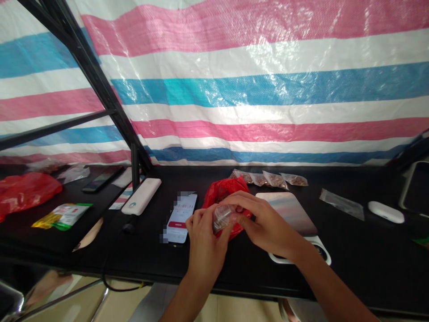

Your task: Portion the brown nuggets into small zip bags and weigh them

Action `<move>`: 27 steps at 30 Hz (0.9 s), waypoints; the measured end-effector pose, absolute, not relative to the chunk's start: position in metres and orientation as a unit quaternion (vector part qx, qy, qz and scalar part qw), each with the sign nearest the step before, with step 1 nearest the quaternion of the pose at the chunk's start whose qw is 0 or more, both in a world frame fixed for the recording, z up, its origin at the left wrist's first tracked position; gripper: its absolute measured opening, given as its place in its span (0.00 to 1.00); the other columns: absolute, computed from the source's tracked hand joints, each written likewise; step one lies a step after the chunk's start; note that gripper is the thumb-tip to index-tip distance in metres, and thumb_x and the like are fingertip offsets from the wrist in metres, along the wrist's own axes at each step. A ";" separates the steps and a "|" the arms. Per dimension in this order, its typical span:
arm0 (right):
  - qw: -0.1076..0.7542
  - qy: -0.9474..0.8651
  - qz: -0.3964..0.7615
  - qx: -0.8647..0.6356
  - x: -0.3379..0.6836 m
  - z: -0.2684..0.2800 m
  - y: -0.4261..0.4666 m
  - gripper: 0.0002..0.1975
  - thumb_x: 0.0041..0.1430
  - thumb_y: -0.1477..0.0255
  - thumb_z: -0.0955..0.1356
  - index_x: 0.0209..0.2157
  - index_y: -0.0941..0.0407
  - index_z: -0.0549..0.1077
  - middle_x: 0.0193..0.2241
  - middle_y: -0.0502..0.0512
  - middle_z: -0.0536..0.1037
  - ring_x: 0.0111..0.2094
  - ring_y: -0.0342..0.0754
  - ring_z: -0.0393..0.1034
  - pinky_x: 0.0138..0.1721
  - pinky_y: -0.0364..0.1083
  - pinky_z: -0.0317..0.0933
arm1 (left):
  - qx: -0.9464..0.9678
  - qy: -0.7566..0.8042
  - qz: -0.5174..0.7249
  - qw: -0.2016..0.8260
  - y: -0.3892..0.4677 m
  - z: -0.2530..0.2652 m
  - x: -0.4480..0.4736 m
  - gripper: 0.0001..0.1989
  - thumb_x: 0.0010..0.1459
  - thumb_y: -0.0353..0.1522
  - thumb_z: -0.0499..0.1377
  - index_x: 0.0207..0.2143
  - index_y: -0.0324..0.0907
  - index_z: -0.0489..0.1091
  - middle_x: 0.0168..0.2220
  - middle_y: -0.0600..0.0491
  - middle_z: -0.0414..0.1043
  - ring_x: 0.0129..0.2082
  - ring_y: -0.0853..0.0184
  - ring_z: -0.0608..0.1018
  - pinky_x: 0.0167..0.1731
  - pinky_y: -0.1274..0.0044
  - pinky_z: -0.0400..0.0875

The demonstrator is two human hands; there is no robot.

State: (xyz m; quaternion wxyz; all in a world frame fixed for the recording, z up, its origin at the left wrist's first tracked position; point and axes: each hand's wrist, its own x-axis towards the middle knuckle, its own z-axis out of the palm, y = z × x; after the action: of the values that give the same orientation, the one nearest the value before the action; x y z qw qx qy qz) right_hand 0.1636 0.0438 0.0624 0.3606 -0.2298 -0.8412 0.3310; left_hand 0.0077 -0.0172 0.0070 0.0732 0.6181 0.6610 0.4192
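A clear plastic piece [222, 218] is held near the middle of the frame, slightly below centre, between the two hands. It is grasped from the left by the left hand [208, 235], whose fingers are curled around its near-left side. From the right it is gripped by the right hand [263, 219], with the thumb set close to its right edge and the fingers bent over its top. Whether a small bag or a cup is being held cannot be told, as much of it is covered by the fingers.

An open red plastic bag [214, 190] is seen directly behind and below the clear piece, partly hidden by both hands; small brown contents are glimpsed inside it. Beyond it, towards the centre right, a row of filled clear packets [275, 180] is laid out on the black tabletop [362, 264].

To the right of the red bag, a scale [288, 210] with a shiny plate is partly covered by the right forearm. Further right, a flat clear bag [342, 204] and a white case [386, 212] are placed apart from the hands. Just left of the left hand, a lit phone [182, 217] is laid face up, and beside it, further left, a white power bank [141, 197] is seen.
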 end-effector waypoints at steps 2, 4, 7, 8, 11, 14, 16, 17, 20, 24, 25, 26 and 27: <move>0.370 -0.840 0.313 -0.243 0.164 0.061 0.046 0.16 0.67 0.80 0.64 0.52 0.53 0.74 0.48 0.57 0.79 0.49 0.49 0.73 0.52 0.48 0.66 | 0.610 0.662 0.428 0.077 -0.019 0.006 0.007 0.13 0.64 0.37 0.62 0.50 0.46 0.71 0.46 0.50 0.76 0.48 0.56 0.73 0.50 0.62 0.63; 0.390 -0.836 0.295 -0.248 0.164 0.059 0.049 0.15 0.69 0.77 0.62 0.52 0.52 0.74 0.49 0.57 0.78 0.51 0.50 0.72 0.54 0.49 0.65 | 0.601 0.660 0.444 0.075 -0.020 0.006 0.006 0.14 0.63 0.37 0.62 0.50 0.46 0.70 0.45 0.50 0.75 0.48 0.56 0.72 0.49 0.62 0.64; 0.417 -0.830 0.261 -0.261 0.166 0.055 0.057 0.15 0.70 0.76 0.61 0.53 0.52 0.74 0.52 0.58 0.77 0.55 0.50 0.70 0.59 0.51 0.62 | 0.591 0.647 0.478 0.062 -0.021 0.008 0.003 0.12 0.64 0.37 0.61 0.48 0.45 0.70 0.44 0.49 0.73 0.48 0.56 0.71 0.50 0.63 0.66; 0.418 -0.830 0.249 -0.272 0.167 0.053 0.060 0.16 0.70 0.77 0.61 0.53 0.52 0.74 0.52 0.59 0.76 0.56 0.50 0.70 0.60 0.52 0.61 | 0.584 0.644 0.491 0.054 -0.022 0.009 0.002 0.11 0.64 0.37 0.61 0.47 0.45 0.70 0.44 0.49 0.72 0.48 0.56 0.71 0.50 0.63 0.66; 0.378 -0.841 0.218 -0.321 0.171 0.042 0.071 0.20 0.67 0.82 0.60 0.53 0.53 0.74 0.54 0.59 0.75 0.55 0.50 0.70 0.59 0.52 0.62 | 0.549 0.657 0.513 0.050 -0.028 0.009 0.001 0.11 0.65 0.40 0.59 0.46 0.45 0.70 0.45 0.48 0.69 0.48 0.56 0.70 0.52 0.61 0.67; 0.289 -0.867 0.163 -0.371 0.169 0.032 0.083 0.23 0.60 0.87 0.60 0.50 0.55 0.77 0.51 0.60 0.77 0.52 0.52 0.72 0.55 0.53 0.64 | 0.510 0.684 0.512 0.096 -0.035 0.002 0.006 0.14 0.65 0.43 0.57 0.47 0.45 0.71 0.47 0.47 0.65 0.50 0.55 0.70 0.54 0.58 0.67; 0.234 -0.886 0.105 -0.385 0.165 0.030 0.091 0.23 0.55 0.89 0.62 0.46 0.56 0.78 0.48 0.60 0.79 0.51 0.55 0.70 0.55 0.54 0.63 | 0.480 0.696 0.514 0.144 -0.037 -0.004 0.011 0.15 0.65 0.43 0.57 0.48 0.46 0.72 0.49 0.46 0.61 0.52 0.55 0.69 0.54 0.58 0.69; 0.212 -0.894 0.082 -0.387 0.162 0.031 0.095 0.23 0.52 0.89 0.63 0.44 0.56 0.78 0.47 0.59 0.79 0.52 0.57 0.70 0.55 0.55 0.62 | 0.469 0.695 0.517 0.169 -0.037 -0.007 0.013 0.15 0.65 0.43 0.57 0.48 0.46 0.72 0.52 0.46 0.59 0.54 0.55 0.69 0.54 0.59 0.70; 0.172 -0.902 0.068 -0.391 0.151 0.034 0.104 0.25 0.48 0.90 0.64 0.45 0.57 0.77 0.49 0.60 0.78 0.52 0.56 0.70 0.53 0.52 0.63 | 0.466 0.677 0.521 0.228 -0.030 -0.013 0.019 0.15 0.66 0.42 0.56 0.49 0.46 0.72 0.58 0.44 0.57 0.60 0.54 0.67 0.60 0.58 0.66; 0.130 -0.904 0.084 -0.399 0.141 0.039 0.111 0.26 0.48 0.88 0.66 0.48 0.56 0.77 0.50 0.61 0.77 0.46 0.52 0.74 0.48 0.47 0.66 | 0.489 0.662 0.514 0.242 -0.012 -0.015 0.016 0.13 0.66 0.41 0.55 0.44 0.42 0.73 0.54 0.42 0.66 0.58 0.53 0.70 0.62 0.55 0.62; 0.119 -0.908 0.084 -0.393 0.139 0.041 0.111 0.24 0.49 0.88 0.67 0.46 0.56 0.78 0.50 0.61 0.77 0.46 0.52 0.75 0.47 0.47 0.66 | 0.497 0.657 0.514 0.240 -0.008 -0.014 0.015 0.14 0.66 0.41 0.55 0.43 0.42 0.73 0.51 0.42 0.69 0.55 0.54 0.71 0.60 0.55 0.63; 0.111 -0.912 0.083 -0.386 0.138 0.042 0.112 0.22 0.49 0.88 0.67 0.45 0.56 0.78 0.49 0.62 0.77 0.46 0.53 0.75 0.47 0.47 0.66 | 0.504 0.650 0.516 0.240 -0.004 -0.014 0.013 0.14 0.66 0.42 0.55 0.42 0.41 0.72 0.48 0.43 0.71 0.53 0.54 0.73 0.59 0.56 0.65; 0.107 -0.915 0.082 -0.380 0.137 0.043 0.112 0.21 0.50 0.88 0.67 0.43 0.57 0.79 0.49 0.62 0.77 0.46 0.54 0.74 0.47 0.48 0.66 | 0.506 0.642 0.521 0.245 0.000 -0.013 0.011 0.14 0.66 0.42 0.55 0.42 0.41 0.72 0.46 0.43 0.72 0.51 0.55 0.74 0.57 0.57 0.67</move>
State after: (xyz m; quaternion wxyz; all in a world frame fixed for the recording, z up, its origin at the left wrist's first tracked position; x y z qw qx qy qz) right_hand 0.1367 0.1119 0.0427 0.1068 -0.3805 -0.9149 0.0821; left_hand 0.0110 -0.0004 -0.0132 0.2448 0.5064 0.6421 0.5210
